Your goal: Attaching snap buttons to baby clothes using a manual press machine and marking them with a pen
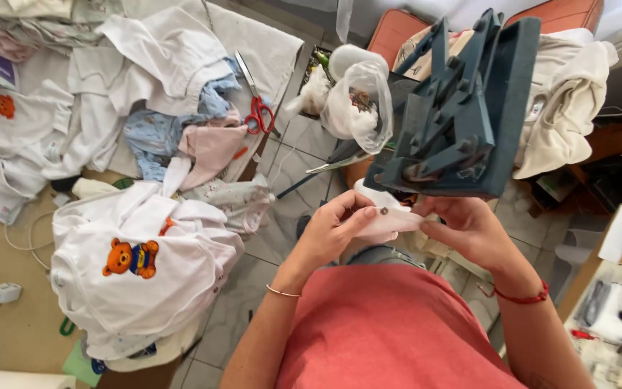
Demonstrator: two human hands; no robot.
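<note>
My left hand (334,225) and my right hand (463,225) together pinch a small piece of white cloth (390,220) just below a dark blue-grey metal press (458,115). A small round metal snap (384,211) sits on the cloth next to my left thumb. Both hands hold the cloth's edges, left on the left side, right on the right. The press head hangs directly above the cloth.
A pile of white baby garments, one with an orange bear print (132,258), lies on the table at left. Red-handled scissors (257,108) rest on cloth farther back. A clear plastic bag (358,97) stands beside the press. A tiled floor (253,288) shows below.
</note>
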